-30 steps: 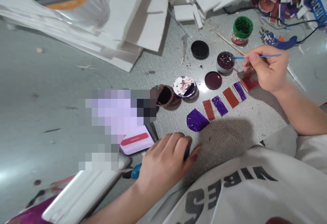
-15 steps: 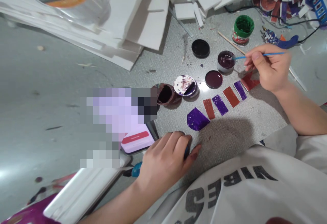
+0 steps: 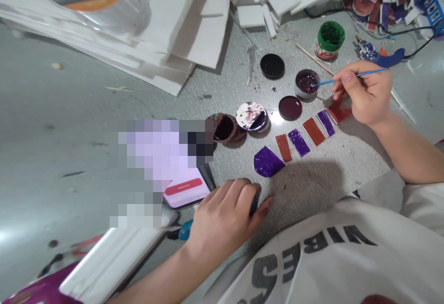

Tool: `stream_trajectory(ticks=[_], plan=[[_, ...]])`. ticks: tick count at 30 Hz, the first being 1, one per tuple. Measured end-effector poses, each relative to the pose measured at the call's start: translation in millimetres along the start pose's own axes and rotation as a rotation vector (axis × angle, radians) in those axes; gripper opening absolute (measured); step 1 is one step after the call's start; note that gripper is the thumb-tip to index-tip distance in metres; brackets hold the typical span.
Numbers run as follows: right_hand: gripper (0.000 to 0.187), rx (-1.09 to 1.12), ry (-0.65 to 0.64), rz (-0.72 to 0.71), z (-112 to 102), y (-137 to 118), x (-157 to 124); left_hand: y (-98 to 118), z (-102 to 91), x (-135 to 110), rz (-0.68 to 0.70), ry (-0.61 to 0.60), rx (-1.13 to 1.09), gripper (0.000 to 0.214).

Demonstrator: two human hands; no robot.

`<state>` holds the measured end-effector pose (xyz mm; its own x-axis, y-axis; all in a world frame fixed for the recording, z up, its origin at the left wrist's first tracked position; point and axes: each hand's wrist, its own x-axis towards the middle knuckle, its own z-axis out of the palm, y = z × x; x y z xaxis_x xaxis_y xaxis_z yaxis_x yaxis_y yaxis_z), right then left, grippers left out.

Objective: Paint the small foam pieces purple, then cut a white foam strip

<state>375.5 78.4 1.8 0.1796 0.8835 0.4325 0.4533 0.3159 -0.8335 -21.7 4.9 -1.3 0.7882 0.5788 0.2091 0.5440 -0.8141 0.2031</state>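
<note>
My right hand (image 3: 366, 93) pinches a thin blue paintbrush (image 3: 350, 77), its tip dipped in an open pot of dark purple paint (image 3: 306, 83). Just below lies a row of painted pieces: a purple rounded shape (image 3: 267, 162), red strips (image 3: 283, 147) and purple strips (image 3: 298, 142) in turn. My left hand (image 3: 224, 218) rests on the table near the front edge, fingers curled over a dark blue-handled tool (image 3: 185, 231) that is mostly hidden. A phone (image 3: 185, 189) lies just left of it.
A green paint pot (image 3: 329, 40), a black lid (image 3: 272, 66), a dark red lid (image 3: 290, 108), a brown pot (image 3: 225, 129) and a smeared lid (image 3: 251, 116) stand about. White foam boards (image 3: 187, 31) pile up at the back. A blue glue gun (image 3: 385, 57) and painted scraps lie far right.
The right hand shifted slightly and the brush tip moved about inside the purple paint pot. The left hand stayed still.
</note>
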Motion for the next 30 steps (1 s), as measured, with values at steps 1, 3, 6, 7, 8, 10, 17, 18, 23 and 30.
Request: stream_trajectory(ticks=[1, 3, 6, 7, 8, 10, 17, 18, 23, 30], plan=[[0.049, -0.007, 0.009, 0.007, 0, 0, 0, 0, 0.6, -1, -0.003, 0.002, -0.001, 0.016], [0.052, -0.014, 0.016, 0.022, 0, 1, 0, 0, 1.7, -2, -0.008, 0.006, 0.001, 0.016], [0.050, 0.016, 0.045, 0.060, 0, 1, 1, 0, 2.1, -2, -0.007, 0.002, -0.003, 0.015], [0.048, 0.031, 0.063, 0.077, 0, 1, 2, 0, 1.9, -1, -0.003, -0.001, -0.005, 0.014], [0.046, 0.042, 0.084, 0.093, 0, 1, 4, 0, 1.7, -1, 0.000, 0.000, -0.007, 0.014], [0.047, 0.057, 0.114, 0.124, -2, 1, 6, 0, 1.3, 0, 0.003, 0.002, -0.008, 0.015], [0.045, 0.149, 0.147, 0.185, -6, 15, 13, -1, 0.5, 0, 0.000, -0.005, -0.011, 0.016], [0.042, 0.154, 0.147, 0.189, -7, 18, 13, -1, 0.3, -1, 0.000, -0.003, -0.013, 0.016], [0.044, 0.149, 0.182, 0.156, -15, 37, 18, -1, 1.2, -1, 0.000, 0.006, -0.016, 0.016], [0.050, 0.113, 0.261, 0.129, -19, 46, 21, -1, 2.3, -2, -0.002, -0.005, -0.009, 0.017]])
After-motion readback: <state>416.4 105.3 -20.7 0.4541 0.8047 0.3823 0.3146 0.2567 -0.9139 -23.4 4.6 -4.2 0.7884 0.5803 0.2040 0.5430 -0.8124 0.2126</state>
